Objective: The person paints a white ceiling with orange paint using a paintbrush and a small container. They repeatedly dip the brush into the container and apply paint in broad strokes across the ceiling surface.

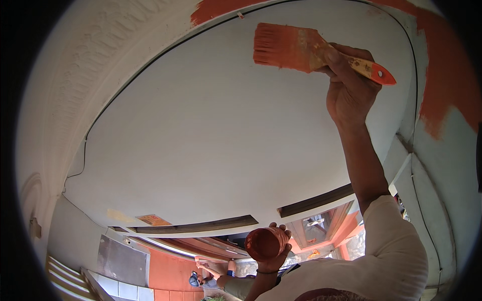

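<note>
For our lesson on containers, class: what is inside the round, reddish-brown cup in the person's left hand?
Inside the cup, reddish-brown paint coats the wall. The surface beneath it is covered; how deep any paint lies cannot be told.

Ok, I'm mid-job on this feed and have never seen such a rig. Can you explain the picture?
There is no robot here: these are a person's bare hands, seen by a wide fisheye camera worn on the head, so straight edges bend near the rim. Left in the picture is the person's left. The right hand, raised high, grips a flat paintbrush with orange bristles. The left hand, lower down, holds a paint-stained cup. Behind them spreads a broad pale surface, with orange patches near its edges. Another person appears small below.
</note>
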Motion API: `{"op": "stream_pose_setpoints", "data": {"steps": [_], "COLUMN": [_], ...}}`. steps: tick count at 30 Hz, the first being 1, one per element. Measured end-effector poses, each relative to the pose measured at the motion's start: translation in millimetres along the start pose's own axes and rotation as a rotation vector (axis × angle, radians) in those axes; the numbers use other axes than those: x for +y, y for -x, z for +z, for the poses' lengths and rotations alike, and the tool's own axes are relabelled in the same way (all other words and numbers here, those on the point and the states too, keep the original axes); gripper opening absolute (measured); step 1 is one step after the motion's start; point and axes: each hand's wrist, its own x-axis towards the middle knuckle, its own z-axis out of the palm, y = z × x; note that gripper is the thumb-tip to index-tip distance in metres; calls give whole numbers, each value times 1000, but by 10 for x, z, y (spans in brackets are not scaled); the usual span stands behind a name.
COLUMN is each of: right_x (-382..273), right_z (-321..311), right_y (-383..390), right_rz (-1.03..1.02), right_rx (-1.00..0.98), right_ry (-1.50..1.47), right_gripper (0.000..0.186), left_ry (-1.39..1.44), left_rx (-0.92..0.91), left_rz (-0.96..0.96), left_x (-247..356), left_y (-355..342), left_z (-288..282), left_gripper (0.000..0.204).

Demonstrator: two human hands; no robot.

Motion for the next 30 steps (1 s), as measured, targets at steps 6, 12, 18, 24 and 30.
{"op": "stream_pose_setpoints", "data": {"steps": [6,12,18,24,30], "right_x": [331,459,294,357,245], "right_z": [452,343,83,392,-315], "right_y": [-89,-397,-272,-381,-714], "right_rz": [87,71,-15,86,-70], "right_rx": [261,471,543,513,704], "right_ry": [-98,-245,-168,-175,-131], "right_gripper": [12,7,8,8,7], "left_ry": [34,-44,-15,-68,-102], "left_rx": [4,42,60,104,105], "left_rz": [33,123,87,43,42], "left_x": [115,177,178,121,62], "left_y": [150,259,214,185,166], "left_z": [-16,131,183,256,277], "left_gripper": [58,56,56,55,54]}}
